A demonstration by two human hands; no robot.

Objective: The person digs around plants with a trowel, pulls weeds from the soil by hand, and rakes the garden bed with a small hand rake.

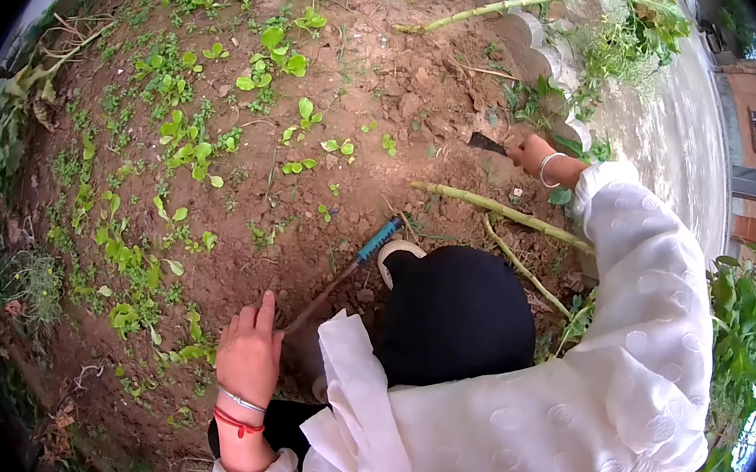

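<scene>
head view: the right hand [529, 152] is closed around the near end of a dark blade [487, 144], with the fingers curled in; the exact finger placement is too small to tell. the blade is positioned low over the bare soil [366, 80], near the scalloped white edging [549, 61] and just beside low green leaves. a white bangle [548, 169] is fitted at this wrist. the left hand [249, 351] is open – fingers extended and close together, palm down – beside the dark trouser leg [287, 423]. a metal bangle [241, 398] and a red cord [238, 424] encircle that wrist. a tool with a blue handle [379, 241] lies at a slant between the shoe [394, 260] and the left hand; its thin shaft extends towards the fingertips, and contact cannot be determined. a thick green stalk [503, 213] lies between the right hand and the dark-clad knee [461, 317]. small green seedlings [191, 150] stand in the soil to the left.
</scene>
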